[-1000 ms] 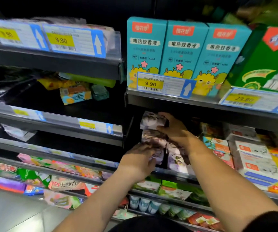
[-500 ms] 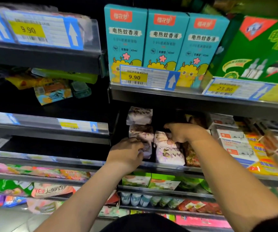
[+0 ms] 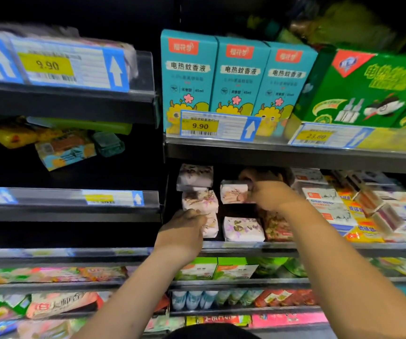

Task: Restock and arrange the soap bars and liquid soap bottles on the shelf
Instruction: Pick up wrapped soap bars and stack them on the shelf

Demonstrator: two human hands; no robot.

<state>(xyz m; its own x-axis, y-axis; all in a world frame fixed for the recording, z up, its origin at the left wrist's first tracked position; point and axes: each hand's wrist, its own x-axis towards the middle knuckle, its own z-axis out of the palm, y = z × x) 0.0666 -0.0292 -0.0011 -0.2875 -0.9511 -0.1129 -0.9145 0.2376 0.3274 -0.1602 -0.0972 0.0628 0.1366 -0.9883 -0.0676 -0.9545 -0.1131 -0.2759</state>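
1. Overhead stand teal boxes (image 3: pixel 238 79) and a green box (image 3: pixel 368 89); white boxes (image 3: pixel 329 206) crowd the right.
2. The right grip (image 3: pixel 268 194) pinches a floral-wrapped soap bar (image 3: pixel 233 194) above another bar (image 3: pixel 243 228) on the shelf (image 3: pixel 246 245).
3. The left grip (image 3: pixel 181 237) clasps the stack's (image 3: pixel 197 178) lowest bar (image 3: pixel 210 227).

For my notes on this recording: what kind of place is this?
Probably a shop aisle: a price tag on the shelf edge, identical teal boxes in a row, wrapped soap bars stacked below.

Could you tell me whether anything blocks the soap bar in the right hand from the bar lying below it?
Nothing visible does: only dark open space separates the held soap bar from the lower bar.
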